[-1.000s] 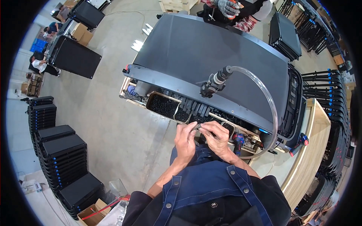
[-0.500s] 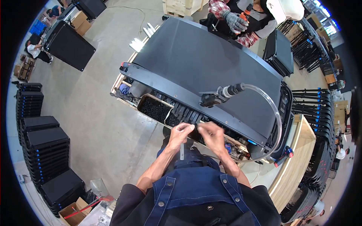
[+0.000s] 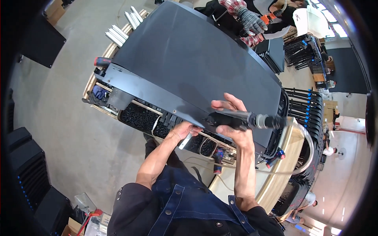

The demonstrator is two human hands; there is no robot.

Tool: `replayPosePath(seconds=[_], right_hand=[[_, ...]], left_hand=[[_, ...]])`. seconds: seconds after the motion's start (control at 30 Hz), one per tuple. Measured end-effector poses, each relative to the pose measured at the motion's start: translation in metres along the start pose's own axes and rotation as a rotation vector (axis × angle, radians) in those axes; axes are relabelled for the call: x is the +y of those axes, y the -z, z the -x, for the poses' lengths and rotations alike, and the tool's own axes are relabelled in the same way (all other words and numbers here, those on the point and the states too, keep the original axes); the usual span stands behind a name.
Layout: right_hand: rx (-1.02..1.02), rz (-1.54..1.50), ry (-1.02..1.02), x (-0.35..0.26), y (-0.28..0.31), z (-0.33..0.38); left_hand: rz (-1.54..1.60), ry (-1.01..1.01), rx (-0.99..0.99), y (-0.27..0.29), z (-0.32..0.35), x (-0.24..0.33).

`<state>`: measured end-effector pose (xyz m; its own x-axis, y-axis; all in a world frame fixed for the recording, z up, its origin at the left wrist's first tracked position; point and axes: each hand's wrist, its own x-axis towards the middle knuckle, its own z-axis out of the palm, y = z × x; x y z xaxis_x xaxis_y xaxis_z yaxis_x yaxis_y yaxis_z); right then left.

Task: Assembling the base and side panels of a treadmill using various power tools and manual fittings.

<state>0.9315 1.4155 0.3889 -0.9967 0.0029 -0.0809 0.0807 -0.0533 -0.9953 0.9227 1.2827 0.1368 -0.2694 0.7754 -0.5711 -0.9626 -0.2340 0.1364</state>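
- Since the earlier frame, I see my right hand (image 3: 235, 126) has left the front edge of the panel and has taken the pneumatic driver (image 3: 240, 119), which before hung free above the work on its clear hose (image 3: 309, 145).
- Both hands were then close together at the edge; now only my left hand (image 3: 182, 131) stays there.
- Right-hand fingers are clamped around the dark body of the driver, which lies almost level, with its front end toward the panel edge.
- I judge it is held so in order to bring the tip to the point where the left hand waits.
- Left-hand fingers are closed on a small pale piece (image 3: 186, 141), maybe a bracket or fastener; I cannot tell which.
- This piece is just under the front edge of the large dark panel (image 3: 189, 63), touching my left fingers and near the driver tip.
- I think the panel lies flat on the wooden table (image 3: 275, 177) so that its edge is easy to reach.
- At the far side, another person's gloved hand (image 3: 252, 23) works at the panel.
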Motion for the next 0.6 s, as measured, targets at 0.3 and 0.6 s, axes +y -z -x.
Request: replayPosePath(seconds=[0.3,0.6], right_hand=[[0.181,0.18,0.277,0.024,-0.018,-0.001],[0.075,0.01,0.241,0.03,-0.019,-0.008]], left_hand=[[0.028,-0.102,-0.152,0.01,-0.01,0.015],[-0.094,-0.428,-0.053,0.02,-0.013,0.005]])
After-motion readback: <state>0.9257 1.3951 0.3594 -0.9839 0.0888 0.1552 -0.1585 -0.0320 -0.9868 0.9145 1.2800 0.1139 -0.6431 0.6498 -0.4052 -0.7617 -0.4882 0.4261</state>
